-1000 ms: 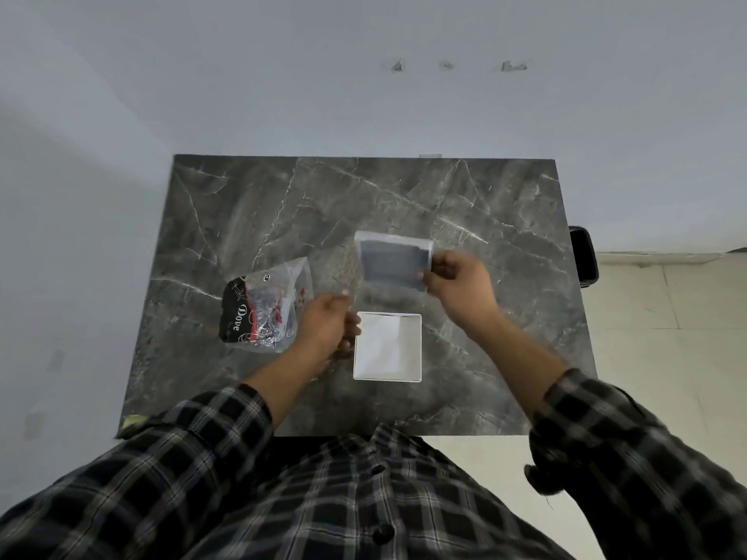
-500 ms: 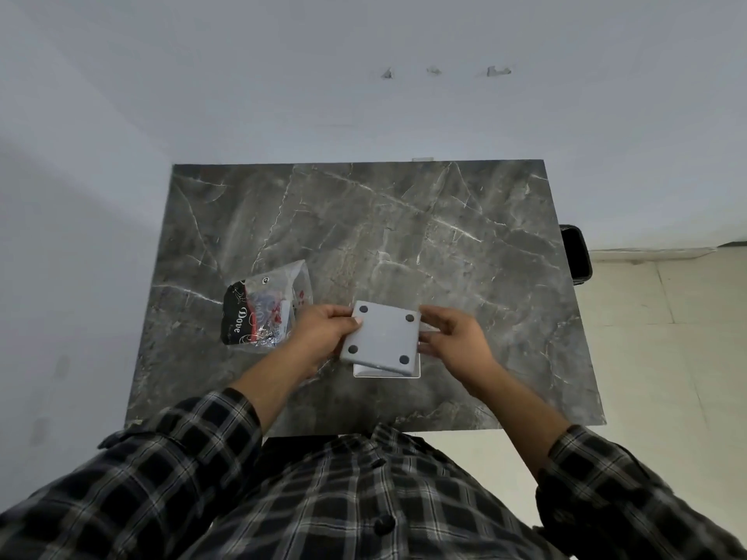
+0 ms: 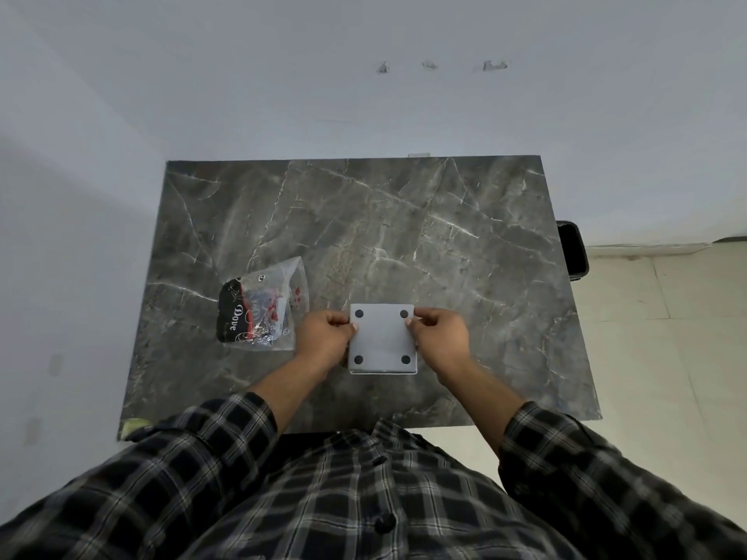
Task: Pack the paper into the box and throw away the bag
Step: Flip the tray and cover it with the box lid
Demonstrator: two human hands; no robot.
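On the left of the table (image 3: 444, 220) lies the bag (image 3: 262, 311), crinkled clear plastic with dark print, just beside the left hand (image 3: 323, 337) and untouched, so throwing it away is yet to come. That hand's fingers (image 3: 351, 326) pinch the left edge of the box (image 3: 382, 338). The box's grey cover with four dark dots sits square on its base, probably being seated. The paper is not visible, perhaps inside. The right hand (image 3: 438, 337) grips the opposite edge, steadying it.
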